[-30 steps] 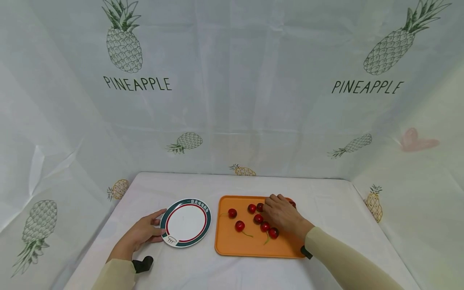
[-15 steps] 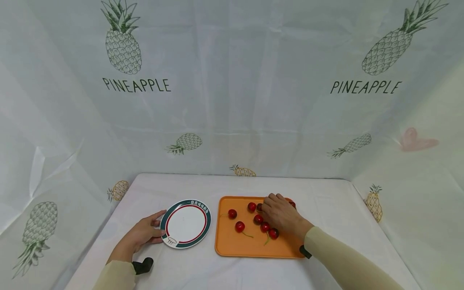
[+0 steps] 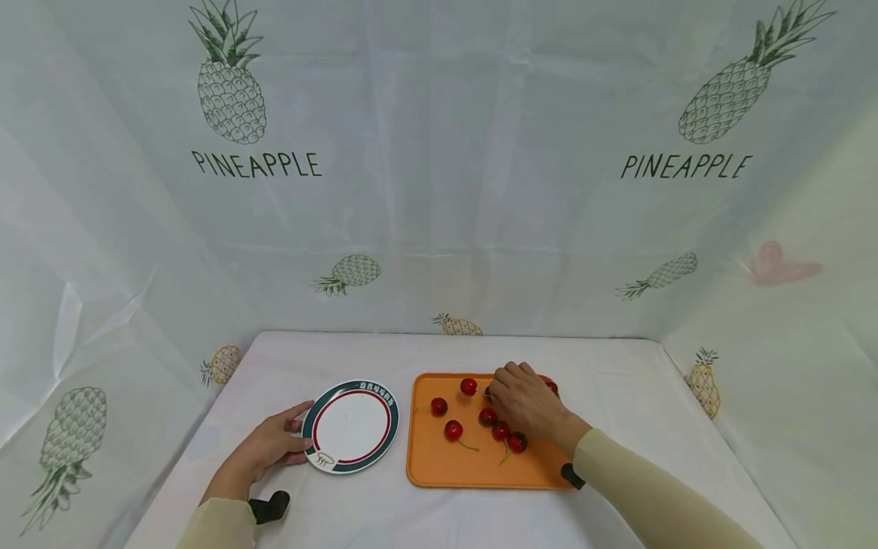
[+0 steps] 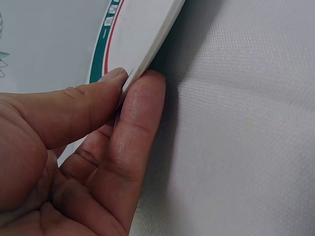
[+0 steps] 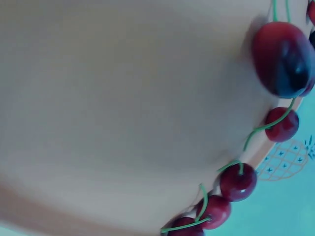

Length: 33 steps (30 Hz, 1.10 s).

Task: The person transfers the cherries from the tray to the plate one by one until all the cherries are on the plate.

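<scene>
My left hand (image 3: 269, 444) holds the left rim of a white plate (image 3: 350, 427) with a green and red border. In the left wrist view, its thumb lies on the plate's rim (image 4: 147, 39) and a finger supports it underneath. My right hand (image 3: 527, 400) is over the right side of an orange tray (image 3: 466, 474), bent down among red cherries (image 3: 453, 431). Its fingertips are hidden in the head view, and the right wrist view shows no part of it, only the tray (image 5: 123, 108) and several stemmed cherries (image 5: 281, 59). Whether it grips a cherry is hidden.
A white cloth (image 3: 357, 511) covers the table under plate and tray. One cherry (image 3: 439, 406) lies near the tray's left side, and another (image 3: 552, 386) shows at the back right. A pineapple-print sheet (image 3: 439, 191) hangs behind and at both sides.
A cherry left of my right hand has shifted left and back on the tray, and that hand has edged slightly left. The left hand and plate hold their place; the head view tilts slightly.
</scene>
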Each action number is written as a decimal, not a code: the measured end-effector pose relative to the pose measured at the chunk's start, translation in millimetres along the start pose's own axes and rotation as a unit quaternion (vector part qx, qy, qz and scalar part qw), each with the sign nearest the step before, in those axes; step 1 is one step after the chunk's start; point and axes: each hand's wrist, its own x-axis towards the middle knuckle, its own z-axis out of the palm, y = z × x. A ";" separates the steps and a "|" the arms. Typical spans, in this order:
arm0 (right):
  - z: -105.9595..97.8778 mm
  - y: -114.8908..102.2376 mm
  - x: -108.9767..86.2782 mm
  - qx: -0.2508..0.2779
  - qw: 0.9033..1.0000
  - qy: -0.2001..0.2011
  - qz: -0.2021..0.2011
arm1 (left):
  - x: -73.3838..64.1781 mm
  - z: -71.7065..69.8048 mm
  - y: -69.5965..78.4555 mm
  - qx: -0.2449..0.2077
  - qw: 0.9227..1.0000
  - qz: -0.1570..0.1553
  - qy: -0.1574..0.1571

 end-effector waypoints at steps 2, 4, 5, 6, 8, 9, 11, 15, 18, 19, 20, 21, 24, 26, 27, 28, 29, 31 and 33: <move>-2.1 -1.8 2.6 0.005 1.000 -0.004 -0.001 | 0.1 -0.3 -0.6 0.000 1.000 0.002 -0.001; -4.5 -3.5 5.9 0.009 1.000 -0.007 -0.004 | -0.2 -0.6 -0.8 0.001 1.000 0.004 -0.002; -5.8 -4.5 7.9 0.012 1.000 -0.006 -0.006 | -0.4 -0.8 -0.6 0.000 1.000 0.006 -0.003; -7.1 -5.4 10.0 0.013 1.000 -0.005 -0.008 | -0.5 -0.9 -0.2 0.000 1.000 0.008 -0.003; -9.3 -7.4 14.5 0.017 1.000 0.001 -0.014 | -1.3 -1.0 1.2 0.003 1.000 0.009 -0.003; -10.1 -8.6 16.9 0.017 1.000 0.004 -0.017 | -1.9 -0.8 2.2 0.005 1.000 0.010 -0.003; -11.8 -11.1 21.6 0.019 1.000 0.009 -0.022 | -2.7 -0.2 4.0 0.007 1.000 0.013 -0.002; -14.0 -18.2 30.3 0.022 0.999 0.009 -0.030 | -4.2 2.3 6.9 0.010 1.000 0.017 -0.006; -14.2 -25.0 37.3 0.026 0.999 0.016 -0.038 | -5.0 3.8 7.4 0.014 1.000 0.016 -0.007; -14.4 -27.3 40.1 0.029 0.999 0.020 -0.039 | -5.4 3.9 7.3 0.015 1.000 0.016 -0.008; -14.8 -29.7 43.2 0.032 0.998 0.024 -0.040 | -5.4 4.0 7.0 0.016 1.000 0.015 -0.006; -15.1 -32.0 46.5 0.035 0.998 0.029 -0.040 | -5.6 4.0 6.6 0.018 1.000 0.014 -0.006; -16.2 -39.8 57.4 0.046 0.998 0.034 -0.035 | -6.0 3.2 5.0 0.020 1.000 0.010 -0.003; -16.6 -46.0 64.5 0.048 0.998 0.030 -0.035 | -6.8 2.8 4.3 0.020 1.000 0.009 -0.004; -16.7 -49.1 67.6 0.046 0.998 0.025 -0.035 | -7.5 2.9 4.1 0.020 1.000 0.008 -0.006; -17.0 -52.4 70.6 0.045 0.998 0.021 -0.035 | -8.0 3.2 4.1 0.018 1.000 0.008 -0.007; -17.0 -55.7 73.4 0.041 0.998 0.015 -0.034 | -8.6 3.8 4.3 0.017 1.000 0.008 -0.008; -16.7 -62.4 79.0 0.036 0.999 0.006 -0.033 | -9.4 4.9 4.6 0.016 1.000 0.009 -0.011; -16.1 -69.0 84.7 0.034 0.999 -0.004 -0.031 | -10.0 6.0 5.1 0.010 1.000 0.008 -0.011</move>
